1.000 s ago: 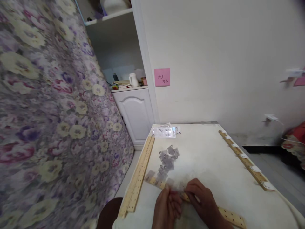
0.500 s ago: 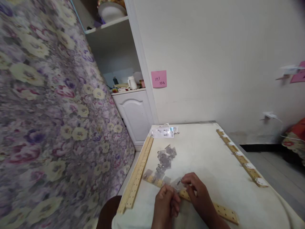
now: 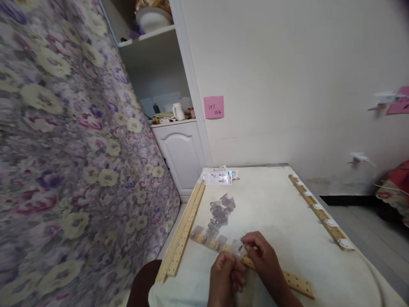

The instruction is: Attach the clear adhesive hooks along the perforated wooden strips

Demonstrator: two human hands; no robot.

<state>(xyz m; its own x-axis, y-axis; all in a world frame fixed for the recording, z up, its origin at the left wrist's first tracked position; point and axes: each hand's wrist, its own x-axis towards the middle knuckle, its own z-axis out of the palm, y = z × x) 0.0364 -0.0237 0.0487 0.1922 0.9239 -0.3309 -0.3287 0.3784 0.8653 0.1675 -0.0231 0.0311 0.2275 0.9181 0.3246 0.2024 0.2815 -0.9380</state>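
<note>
A clear square plastic piece with a small metal part (image 3: 237, 247) is between my two hands, over a wooden strip with holes (image 3: 297, 282). My left hand (image 3: 224, 273) pinches its lower left edge, fingers curled. From the right, my right hand (image 3: 260, 253) grips its other side between thumb and fingertips. Several similar clear pieces (image 3: 218, 243) sit in a row along the left part of the strip. The strip lies slantwise under my hands, which hide its middle. A loose pile of clear pieces with metal parts (image 3: 220, 211) lies beyond it.
Two more holed wooden strips (image 3: 182, 238) lie along the left table edge. On the right, another strip (image 3: 319, 213) carries several white round pieces. Printed packaging (image 3: 217, 177) lies at the back of the white-covered table (image 3: 265, 200). A floral curtain (image 3: 79, 170) hangs at left.
My hands have shifted slightly, and the clear piece between them now shows more fully, facing up. The view has moved a little; the pile and strips look otherwise the same.
</note>
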